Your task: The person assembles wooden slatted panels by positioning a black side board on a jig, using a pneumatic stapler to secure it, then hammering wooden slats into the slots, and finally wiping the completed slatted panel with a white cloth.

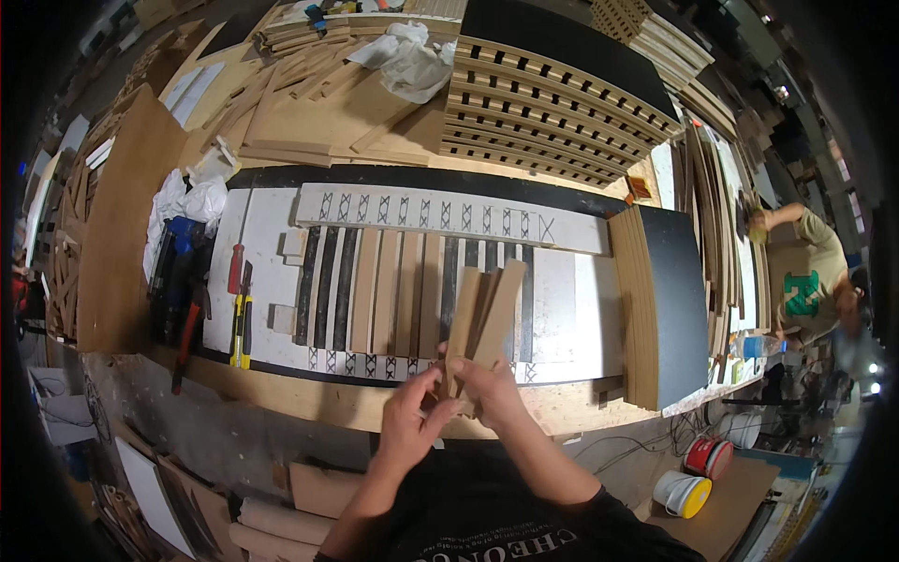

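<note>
My right hand [489, 391] grips the lower ends of a few narrow wooden strips [498, 314], its thumb pressed across them. The strips fan apart toward their upper ends. My left hand [412, 412] pinches the same bundle low on its left side; some of its fingertips are hidden. Beneath lies a white board with a row of parallel strips, some black [330, 290] and some bare brown [385, 290]. A pale marked bar [449, 217] with crossed boxes runs along their far ends. Similar marks show along the near edge.
Left of the strips lie a yellow utility knife [242, 328], a red-handled screwdriver [236, 267] and a blue power tool [178, 258]. A black-topped panel stack [665, 304] stands right. Slotted panels [552, 108] rise behind. Buckets [682, 494] sit low right; another person [807, 276] stands far right.
</note>
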`<control>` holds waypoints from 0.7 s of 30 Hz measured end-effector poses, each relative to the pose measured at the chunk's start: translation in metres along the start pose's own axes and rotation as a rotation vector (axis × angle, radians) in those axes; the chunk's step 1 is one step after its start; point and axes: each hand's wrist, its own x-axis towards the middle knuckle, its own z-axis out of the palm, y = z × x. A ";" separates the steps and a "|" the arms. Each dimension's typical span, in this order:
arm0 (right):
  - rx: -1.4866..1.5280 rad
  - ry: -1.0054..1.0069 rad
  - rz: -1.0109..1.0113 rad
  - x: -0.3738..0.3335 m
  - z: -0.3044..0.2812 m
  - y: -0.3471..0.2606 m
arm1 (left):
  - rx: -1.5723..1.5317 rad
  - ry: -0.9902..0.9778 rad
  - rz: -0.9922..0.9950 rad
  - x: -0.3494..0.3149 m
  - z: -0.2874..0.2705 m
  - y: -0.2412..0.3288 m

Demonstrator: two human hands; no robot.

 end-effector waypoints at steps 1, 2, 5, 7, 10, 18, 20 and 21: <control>-0.012 -0.021 -0.017 0.001 0.004 0.001 | -0.065 0.045 -0.006 -0.002 0.004 0.000; -0.024 -0.043 -0.033 0.001 0.006 0.002 | -0.128 0.092 -0.013 -0.003 0.005 0.000; -0.027 0.032 -0.019 0.001 0.007 0.002 | -0.299 0.329 -0.186 -0.003 -0.012 -0.016; -0.014 0.027 -0.048 0.001 -0.002 -0.001 | 0.235 0.446 -0.035 0.019 -0.043 -0.015; -0.002 0.019 -0.030 -0.002 -0.008 -0.003 | 0.524 0.487 0.070 0.035 -0.072 -0.042; -0.029 0.028 -0.036 -0.004 -0.013 -0.006 | 0.171 0.520 -0.067 0.041 -0.087 -0.068; -0.028 0.014 -0.039 -0.004 -0.015 -0.007 | 0.260 0.473 0.033 0.041 -0.089 -0.073; -0.027 0.017 -0.037 -0.004 -0.015 -0.007 | 0.261 0.470 0.030 0.041 -0.088 -0.073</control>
